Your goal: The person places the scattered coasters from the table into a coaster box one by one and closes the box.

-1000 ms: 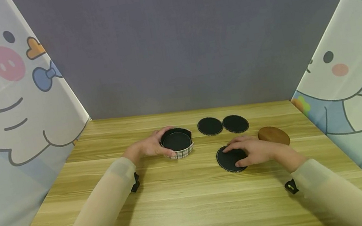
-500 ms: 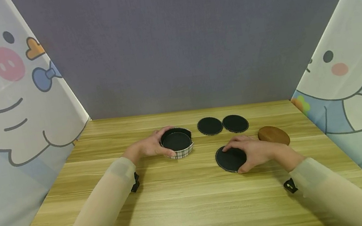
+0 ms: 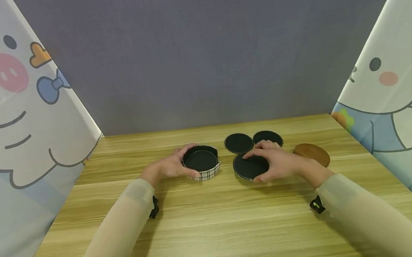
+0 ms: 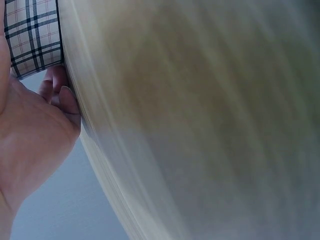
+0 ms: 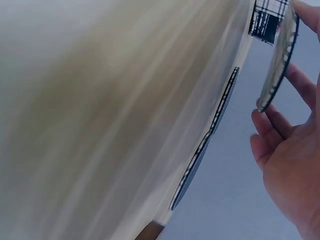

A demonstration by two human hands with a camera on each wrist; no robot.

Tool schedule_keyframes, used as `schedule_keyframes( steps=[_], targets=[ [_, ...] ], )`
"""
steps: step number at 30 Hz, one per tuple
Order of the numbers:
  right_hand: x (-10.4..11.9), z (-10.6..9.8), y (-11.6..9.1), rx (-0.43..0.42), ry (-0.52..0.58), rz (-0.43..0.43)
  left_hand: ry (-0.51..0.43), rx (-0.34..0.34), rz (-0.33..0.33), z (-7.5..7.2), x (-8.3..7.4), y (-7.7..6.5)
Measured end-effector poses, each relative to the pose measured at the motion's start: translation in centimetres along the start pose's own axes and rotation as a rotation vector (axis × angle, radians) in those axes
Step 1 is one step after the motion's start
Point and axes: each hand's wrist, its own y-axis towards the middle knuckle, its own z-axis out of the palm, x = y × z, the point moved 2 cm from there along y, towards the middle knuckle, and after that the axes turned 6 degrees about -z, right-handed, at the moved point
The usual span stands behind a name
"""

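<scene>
My left hand [image 3: 171, 165] grips a round coaster holder [image 3: 209, 174] from its left side, thumb at the front and fingers round the back. The holder has a plaid outer wall and a gap on its right side; a black disc [image 3: 201, 160] shows inside it. My right hand [image 3: 280, 163] pinches a round black coaster [image 3: 250, 167] with pale stitching by its edge. In the right wrist view this coaster [image 5: 280, 62] is raised off the table and tilted. Its pale underside faces that camera.
Two more black coasters lie flat side by side behind, the left one [image 3: 239, 143] and the right one [image 3: 268, 137], partly covered by my right hand. A brown oval piece [image 3: 312, 154] lies right of them. A grey panel [image 3: 200, 47] closes the table's [image 3: 214, 227] back.
My right hand has closed on the coaster's edge, lifted it and carried it up and left, towards the holder. My left hand and the holder have stayed in place.
</scene>
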Motion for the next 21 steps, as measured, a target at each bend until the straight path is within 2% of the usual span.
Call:
schedule_keyframes(
  steps=[7,12,17,21],
  targets=[
    [0.7,0.5,3.4,-0.029,0.014,0.001,0.017,-0.001,-0.012,-0.1,-0.1,0.3],
    [1.8,1.3,6.3,-0.025,0.049,0.006,0.029,0.011,0.010,-0.2,-0.1,0.3],
    [3.3,1.8,9.0,-0.016,0.026,-0.002,0.055,0.017,-0.013,-0.3,0.1,0.5],
    [4.3,2.3,10.7,0.004,0.009,-0.007,0.055,0.030,0.005,-0.4,0.1,0.3]
  ],
)
